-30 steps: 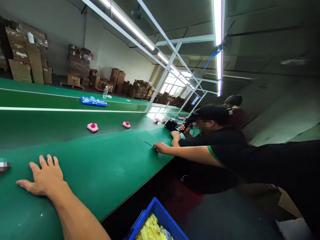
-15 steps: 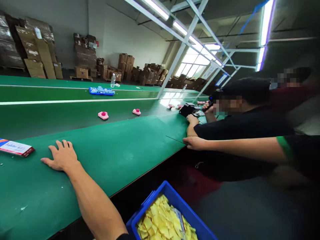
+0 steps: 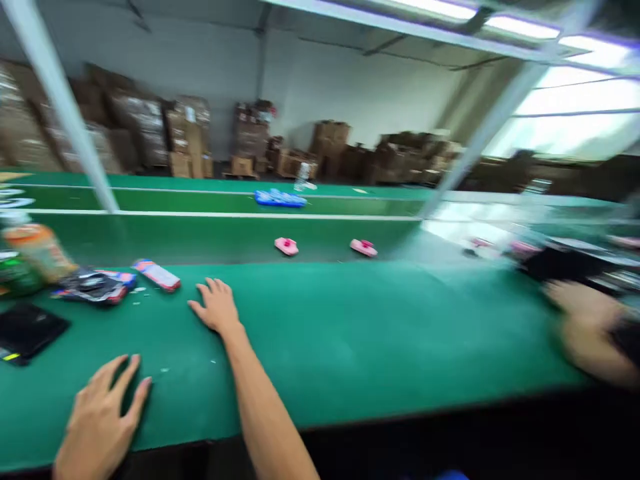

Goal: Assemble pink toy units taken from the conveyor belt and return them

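Observation:
My right hand is open, palm down on the green work surface, fingers spread and nothing in it. Just left of its fingertips lies a slim white, blue and red box. At lower left my left hand is also open over the surface, thumb and fingers apart, holding nothing. Beyond the left hand are a flat black item and a crumpled dark plastic packet. Two small pink pieces with darker pink knobs sit farther back, apart from both hands.
An orange-labelled bottle and a green container stand at far left. At right, a blurred co-worker's hand touches a black object. A blue tray and clear bottle are at the back. White posts rise behind.
The view has swung left. My left hand has come into view. The bin of yellow pieces and the nearby arm with a thin dark rod have left the picture. My right hand stays open near the box.

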Available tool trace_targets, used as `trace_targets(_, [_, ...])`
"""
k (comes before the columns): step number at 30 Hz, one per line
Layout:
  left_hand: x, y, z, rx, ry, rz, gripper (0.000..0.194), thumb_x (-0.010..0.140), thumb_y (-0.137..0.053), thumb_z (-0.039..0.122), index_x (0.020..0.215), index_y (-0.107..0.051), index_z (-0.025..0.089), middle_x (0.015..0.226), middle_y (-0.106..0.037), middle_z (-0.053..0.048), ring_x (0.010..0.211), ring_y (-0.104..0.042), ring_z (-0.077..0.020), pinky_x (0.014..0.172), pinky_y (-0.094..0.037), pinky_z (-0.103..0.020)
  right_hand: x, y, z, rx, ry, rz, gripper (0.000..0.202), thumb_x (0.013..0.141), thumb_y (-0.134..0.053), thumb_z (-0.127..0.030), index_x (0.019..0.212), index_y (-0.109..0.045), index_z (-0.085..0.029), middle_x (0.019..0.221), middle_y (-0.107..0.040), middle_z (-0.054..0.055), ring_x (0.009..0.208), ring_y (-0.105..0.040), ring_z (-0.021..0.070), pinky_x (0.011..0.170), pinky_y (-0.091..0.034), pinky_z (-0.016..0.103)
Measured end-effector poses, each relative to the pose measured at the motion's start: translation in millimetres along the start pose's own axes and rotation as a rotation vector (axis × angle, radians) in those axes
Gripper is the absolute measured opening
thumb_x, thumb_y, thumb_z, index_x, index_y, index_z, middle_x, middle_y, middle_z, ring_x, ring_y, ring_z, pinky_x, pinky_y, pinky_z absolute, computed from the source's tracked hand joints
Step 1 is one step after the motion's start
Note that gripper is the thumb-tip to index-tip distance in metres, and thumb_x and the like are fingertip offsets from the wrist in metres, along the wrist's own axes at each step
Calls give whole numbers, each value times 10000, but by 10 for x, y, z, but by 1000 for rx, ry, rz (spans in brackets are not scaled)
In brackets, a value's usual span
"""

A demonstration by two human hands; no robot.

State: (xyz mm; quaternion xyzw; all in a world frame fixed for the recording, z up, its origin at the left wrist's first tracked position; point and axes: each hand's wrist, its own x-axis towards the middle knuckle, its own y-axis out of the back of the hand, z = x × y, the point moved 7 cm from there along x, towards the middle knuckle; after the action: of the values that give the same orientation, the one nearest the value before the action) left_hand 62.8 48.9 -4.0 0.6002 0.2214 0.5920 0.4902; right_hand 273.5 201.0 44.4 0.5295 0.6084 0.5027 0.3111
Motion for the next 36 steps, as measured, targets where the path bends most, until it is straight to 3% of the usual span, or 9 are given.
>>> trace_targets(7, [23,238,288,-70,156,243,268,1004,-496,259,934,-754,258,1037,-724,-50,982,-681,-231,891,-580,-395,221,-217,131,-71,58,7,594,976,-456,-448,1441,-551,-90,1544,-469,219,1441,-420,399,1177,-330,584])
trace_targets(10, [-38,313,248,-187,192,302,317,1014,-446,215,852,-718,239,1000,-723,-51,969,-692,-201,880,-585,-329,344,-393,339,-106,97,77,595,937,-427,-527,1384,-618,-183,1519,-525,136,1435,-446,362,1179,-360,554])
trace_targets(12, [-64,426,-97,-185,347,324,253,1028,-456,285,1104,-696,260,1168,-702,-65,1105,-671,-206,967,-567,-332,413,-509,441,-92,179,104,566,928,-388,-553,1297,-677,-235,1471,-576,108,1420,-471,346,1162,-391,553])
trace_targets(16, [39,921,-1399,33,712,325,549,984,-514,440,1464,-445,184,1462,-517,-184,1379,-482,-328,1160,-378,-539,481,-562,574,-48,242,152,545,890,-396,-622,1165,-735,-295,1361,-656,97,1352,-545,353,1107,-455,566])
trace_targets(20, [364,1305,-2536,24,699,191,762,807,-699,615,1411,-533,180,1469,-529,-208,1417,-402,-424,1174,-259,-613,515,-481,603,-8,224,171,541,837,-453,-681,1106,-753,-320,1311,-683,96,1297,-586,381,1063,-487,585])
trace_targets(23, [439,1325,-2873,-25,639,68,752,733,-734,631,1353,-591,231,1349,-654,-140,1279,-553,-371,1095,-396,-493,529,-457,598,19,245,147,517,838,-461,-674,1102,-752,-339,1285,-692,96,1274,-603,375,1037,-505,585])
trace_targets(30, [57,1289,-2794,-16,668,119,703,845,-605,577,1445,-474,235,1277,-679,-111,1185,-600,-333,1016,-430,-409,447,-565,587,-14,183,223,604,883,-373,-655,1215,-707,-275,1351,-651,138,1330,-557,384,1078,-467,598])
trace_targets(33, [-111,1253,-2410,-35,675,162,682,905,-563,552,1491,-405,243,1280,-659,-107,1166,-597,-312,1013,-439,-409,414,-590,508,-26,148,212,702,891,-335,-638,1285,-669,-162,1433,-583,196,1386,-496,412,1143,-387,609])
trace_targets(36, [-119,1031,-1698,-92,640,180,654,941,-570,541,1513,-377,289,1294,-643,-85,1139,-606,-282,990,-459,-392,294,-540,379,46,124,165,825,872,-319,-672,1339,-622,-63,1489,-519,242,1432,-428,439,1186,-310,629])
